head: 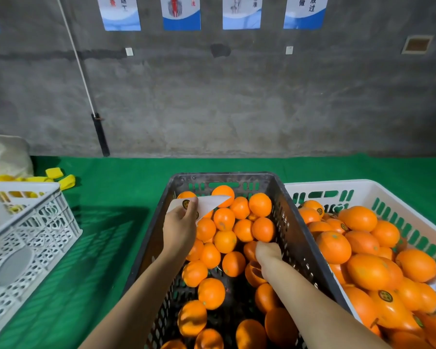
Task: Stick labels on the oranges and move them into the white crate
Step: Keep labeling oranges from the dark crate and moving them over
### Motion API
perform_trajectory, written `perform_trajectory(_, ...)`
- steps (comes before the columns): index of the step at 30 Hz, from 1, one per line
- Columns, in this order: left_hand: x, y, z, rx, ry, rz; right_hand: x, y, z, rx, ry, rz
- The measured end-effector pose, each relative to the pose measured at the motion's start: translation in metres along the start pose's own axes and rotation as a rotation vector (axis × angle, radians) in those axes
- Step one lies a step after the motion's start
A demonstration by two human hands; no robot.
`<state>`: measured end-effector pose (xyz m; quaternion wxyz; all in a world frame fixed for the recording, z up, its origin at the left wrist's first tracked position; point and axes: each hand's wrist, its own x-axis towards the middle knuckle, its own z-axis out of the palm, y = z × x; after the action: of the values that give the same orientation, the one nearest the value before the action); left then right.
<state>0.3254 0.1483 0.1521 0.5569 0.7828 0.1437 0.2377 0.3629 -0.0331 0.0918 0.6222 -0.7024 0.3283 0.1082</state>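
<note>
Two hands are mid-pick: label sheet pinched by the left hand, right hand sunk among oranges at five o'clock, grip unseen; a label must be applied next.

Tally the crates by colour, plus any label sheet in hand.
Black crate: 1
White crates: 2, one on the right, one on the left
Label sheet, held by the left hand: 1
Total: 4

Left hand high, right hand low.
</note>
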Motion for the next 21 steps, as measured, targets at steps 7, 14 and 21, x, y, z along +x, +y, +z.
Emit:
perform_trajectory(7, 0.0, -0.002, 0.004, 0.047, -0.008, 0.027, -0.013, -0.008, 0.006, 0.187, -0.103, 0.126)
perform_trajectory(14, -0.004, -0.002, 0.005, 0.07, -0.027, 0.034, -0.015, -0.023, -0.003, 0.387, -0.055, 0.254)
perform_trajectory(21, -0.004, -0.005, 0.009, 0.097, -0.033, 0.052, -0.007, -0.008, -0.012, 0.439, -0.097, 0.405)
